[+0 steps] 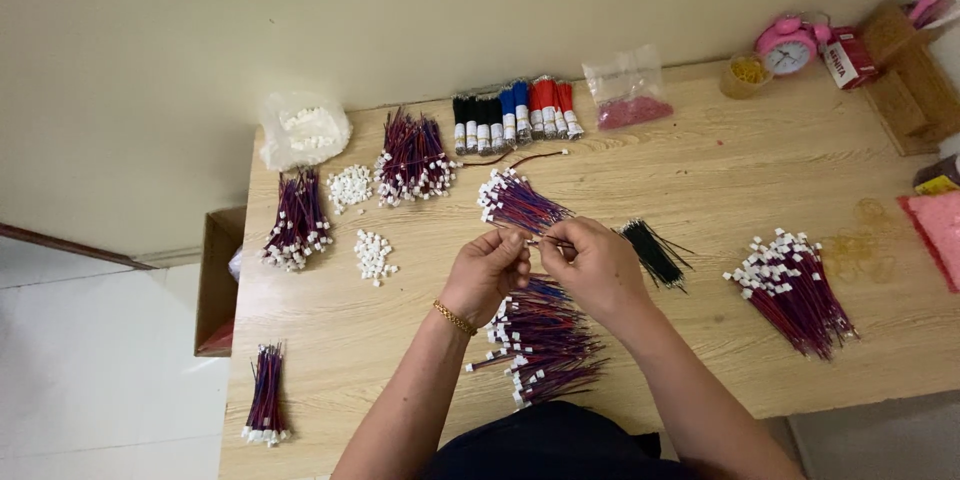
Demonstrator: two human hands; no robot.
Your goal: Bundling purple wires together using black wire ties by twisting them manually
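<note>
My left hand point(487, 270) and my right hand point(595, 262) meet above the middle of the wooden table point(700, 190). Between their fingertips they pinch a thin red-and-blue wire point(545, 240). A fan of wires with white connectors point(515, 202) lies just beyond my fingers. Under my wrists lies a larger pile of the same wires point(545, 345). A gold bracelet sits on my left wrist. A bunch of black cable ties point(652, 252) rests right of my right hand.
More wire bundles lie at the left point(296, 222), back point(412, 162), front left point(266, 397) and right point(795, 292). Loose white connectors point(373, 256), a bag of them point(303, 130), tubes of sleeves point(515, 116), a pink clock point(787, 44) and a cardboard box point(217, 280) are around.
</note>
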